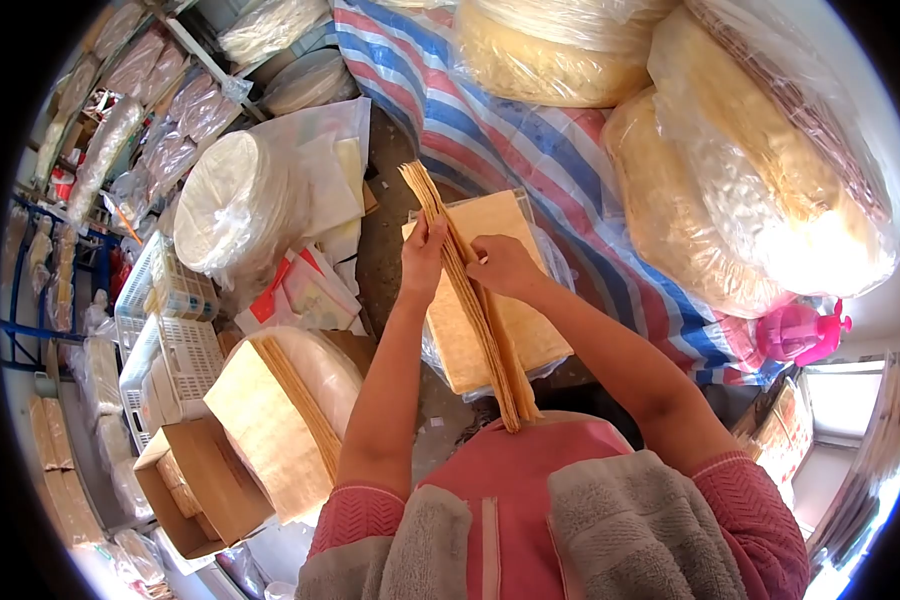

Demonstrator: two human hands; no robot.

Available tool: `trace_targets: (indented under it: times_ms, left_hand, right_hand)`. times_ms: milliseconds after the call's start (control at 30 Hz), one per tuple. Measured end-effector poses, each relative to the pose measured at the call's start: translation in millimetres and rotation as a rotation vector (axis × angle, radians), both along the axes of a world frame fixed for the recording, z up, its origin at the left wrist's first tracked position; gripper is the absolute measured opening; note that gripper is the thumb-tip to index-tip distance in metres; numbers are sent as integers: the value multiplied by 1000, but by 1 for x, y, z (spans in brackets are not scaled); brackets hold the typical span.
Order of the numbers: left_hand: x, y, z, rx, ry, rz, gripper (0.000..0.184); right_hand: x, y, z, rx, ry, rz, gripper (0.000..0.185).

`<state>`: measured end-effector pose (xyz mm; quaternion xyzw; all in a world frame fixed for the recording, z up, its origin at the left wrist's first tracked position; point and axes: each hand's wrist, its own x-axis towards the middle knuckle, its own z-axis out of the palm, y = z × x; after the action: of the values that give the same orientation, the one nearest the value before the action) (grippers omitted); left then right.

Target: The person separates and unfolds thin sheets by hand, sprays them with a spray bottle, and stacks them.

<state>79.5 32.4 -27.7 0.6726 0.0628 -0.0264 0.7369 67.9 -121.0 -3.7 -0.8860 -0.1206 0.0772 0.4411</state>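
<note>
A thick bundle of thin tan sheets (470,300) stands on edge between my hands, its layered edges facing up and its near end close to my apron. My left hand (423,258) is wrapped round the far part of the bundle from the left side. From the right, my right hand (503,265) has its fingers curled and pinched at the bundle's upper edge; the fingertips are partly hidden. Underneath lies a flat stack of similar tan sheets (535,335), resting on clear plastic wrapping.
To the left, another pile of tan sheets (255,420) leans beside an open cardboard box (205,480). White plastic baskets (190,350) and a wrapped round stack (232,205) stand beyond. Large plastic-wrapped bundles (690,190) lie on a striped tarp (515,150). A pink spray bottle (795,333) is at right.
</note>
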Motion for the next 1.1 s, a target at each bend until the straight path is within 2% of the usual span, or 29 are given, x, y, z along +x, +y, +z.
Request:
trace_targets:
  times_ms: [67,167,267,367,467,533,633,733,833,867,933,1100]
  left_hand:
    - [2,-1,-9,26,-28,33,58]
    - [-2,-4,-3,8,7,52,55]
    - [-5,-11,12,2,-29,47,51]
    - [-2,-9,12,-6,-5,54,47]
    - [-3,-7,8,-28,-13,42,46]
    - [-2,-7,10,43,37,42,47]
    - [-6,-10,19,-5,-22,63,48]
    - [-1,-5,5,26,-13,68,47]
    - [-1,-8,2,-50,-49,93,36]
    - [0,-7,2,-22,-39,71,40]
    - [0,-2,1,35,-19,29,48]
    - [3,-3,-6,-15,-61,47,51]
  right_hand:
    - [7,7,-13,167,28,-65,31]
    - [31,20,2,220,-31,-225,44]
    - [62,30,-7,83,9,-195,49]
    - [72,30,10,222,401,-119,49]
    - [73,32,11,254,422,-144,47]
    - [76,33,9,252,385,-129,48]
    - [76,32,8,279,351,-157,47]
    - [73,32,9,260,289,-180,44]
    - [71,33,10,257,288,-180,40]
    - [70,34,10,263,302,-177,39]
    - [71,35,7,252,240,-151,36]
    - [79,34,-10,133,-76,-124,34]
